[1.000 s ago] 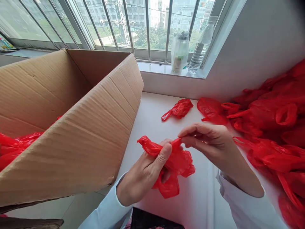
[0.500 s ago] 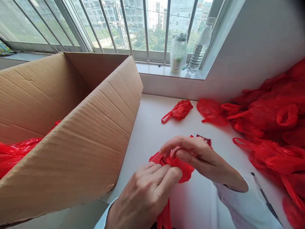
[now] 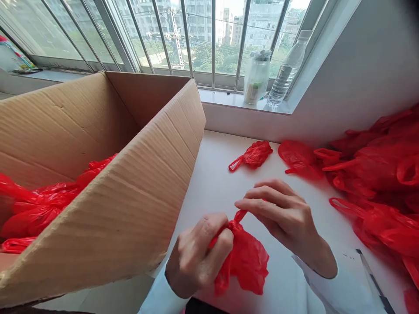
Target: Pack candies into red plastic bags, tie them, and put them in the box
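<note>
A crumpled red plastic bag (image 3: 250,259) hangs between my two hands above the white tabletop. My left hand (image 3: 203,253) is closed around the bag's gathered neck, its fingers curled tight. With fingertips pressed together, my right hand (image 3: 284,213) pinches a twisted handle strip that rises from the neck. The bag's lower part fans out beneath, slightly see-through. Beyond the hands, a small bunched red bag (image 3: 253,155) lies on the table with its handle loop toward the box.
An open cardboard box (image 3: 140,183) with red bags (image 3: 55,198) inside stands at the left. A heap of red bags (image 3: 376,165) covers the right side. A pen-like tool (image 3: 373,279) lies at the lower right. A bottle (image 3: 288,72) and a bagged cup (image 3: 256,78) stand on the sill.
The bag has turned and its body now hangs below my hands. My left hand has closed on the neck; my right has moved to pinch a handle. The view has shifted left.
</note>
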A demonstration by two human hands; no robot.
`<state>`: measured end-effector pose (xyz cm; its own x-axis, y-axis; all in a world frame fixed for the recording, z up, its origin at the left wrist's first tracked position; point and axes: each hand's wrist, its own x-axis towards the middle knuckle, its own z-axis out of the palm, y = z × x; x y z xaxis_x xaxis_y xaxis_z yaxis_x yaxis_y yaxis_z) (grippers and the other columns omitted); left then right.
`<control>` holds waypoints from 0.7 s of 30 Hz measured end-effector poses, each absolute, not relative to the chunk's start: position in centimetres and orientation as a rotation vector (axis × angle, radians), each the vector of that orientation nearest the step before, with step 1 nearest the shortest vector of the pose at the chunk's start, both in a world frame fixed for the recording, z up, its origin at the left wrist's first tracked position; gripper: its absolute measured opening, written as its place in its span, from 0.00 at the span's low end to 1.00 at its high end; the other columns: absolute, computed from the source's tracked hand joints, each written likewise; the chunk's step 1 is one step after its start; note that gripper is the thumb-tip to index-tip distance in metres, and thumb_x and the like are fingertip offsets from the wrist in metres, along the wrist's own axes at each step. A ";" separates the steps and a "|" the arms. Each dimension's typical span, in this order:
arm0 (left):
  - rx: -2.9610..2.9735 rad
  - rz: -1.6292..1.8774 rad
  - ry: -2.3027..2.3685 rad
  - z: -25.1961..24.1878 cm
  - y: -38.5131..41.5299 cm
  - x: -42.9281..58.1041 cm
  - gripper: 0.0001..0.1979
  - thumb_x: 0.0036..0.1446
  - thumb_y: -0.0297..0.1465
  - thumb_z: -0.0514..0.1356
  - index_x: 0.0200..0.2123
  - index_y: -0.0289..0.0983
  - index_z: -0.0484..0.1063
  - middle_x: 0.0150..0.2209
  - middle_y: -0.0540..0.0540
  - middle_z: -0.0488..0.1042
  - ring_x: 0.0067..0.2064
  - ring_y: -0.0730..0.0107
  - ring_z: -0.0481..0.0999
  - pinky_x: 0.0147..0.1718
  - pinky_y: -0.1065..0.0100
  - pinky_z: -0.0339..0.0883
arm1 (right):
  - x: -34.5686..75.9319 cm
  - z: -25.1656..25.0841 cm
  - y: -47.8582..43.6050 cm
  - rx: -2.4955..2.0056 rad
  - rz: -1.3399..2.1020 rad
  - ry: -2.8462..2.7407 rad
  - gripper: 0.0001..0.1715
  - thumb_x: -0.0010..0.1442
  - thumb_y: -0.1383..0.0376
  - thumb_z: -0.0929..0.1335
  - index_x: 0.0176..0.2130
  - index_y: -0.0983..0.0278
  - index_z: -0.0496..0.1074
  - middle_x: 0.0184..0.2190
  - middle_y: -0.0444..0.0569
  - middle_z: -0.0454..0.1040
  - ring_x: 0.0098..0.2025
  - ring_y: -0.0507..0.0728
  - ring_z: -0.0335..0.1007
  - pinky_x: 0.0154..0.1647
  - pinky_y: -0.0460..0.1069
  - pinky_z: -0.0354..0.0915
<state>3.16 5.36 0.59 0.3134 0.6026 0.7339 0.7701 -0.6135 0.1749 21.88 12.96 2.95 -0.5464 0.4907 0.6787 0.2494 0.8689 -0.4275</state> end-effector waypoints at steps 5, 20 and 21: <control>-2.365 -1.026 -1.206 -0.7 4.4 1.9 0.07 0.61 0.22 0.54 0.29 0.33 0.64 0.42 0.41 0.64 0.48 0.59 0.68 0.49 0.59 0.67 | 24.4 1.3 14.0 -0.639 0.034 -2.225 0.17 0.57 0.79 0.67 0.42 0.62 0.75 0.33 0.47 0.77 0.39 0.55 0.66 0.41 0.52 0.64; -2.581 -1.248 -1.706 -9.8 -0.2 0.0 0.20 0.69 0.39 0.43 0.28 0.36 0.64 0.24 0.49 0.67 0.27 0.72 0.67 0.27 0.69 0.64 | 22.8 -2.8 11.7 -0.853 0.682 -2.821 0.32 0.59 0.58 0.68 0.61 0.45 0.61 0.56 0.47 0.70 0.52 0.59 0.72 0.46 0.50 0.72; -2.589 -1.268 -1.695 -10.3 -0.4 -0.5 0.20 0.68 0.40 0.45 0.29 0.36 0.66 0.25 0.50 0.68 0.27 0.73 0.68 0.27 0.69 0.65 | 21.8 -3.0 11.6 -0.821 0.669 -2.817 0.25 0.60 0.60 0.67 0.57 0.45 0.67 0.50 0.46 0.75 0.44 0.56 0.76 0.39 0.46 0.73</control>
<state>-0.45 -0.36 -10.26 0.2068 0.8530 0.4792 0.7003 -0.4711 0.5363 21.84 11.64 -2.98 -0.8431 0.5377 0.0026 0.4792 0.7535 -0.4502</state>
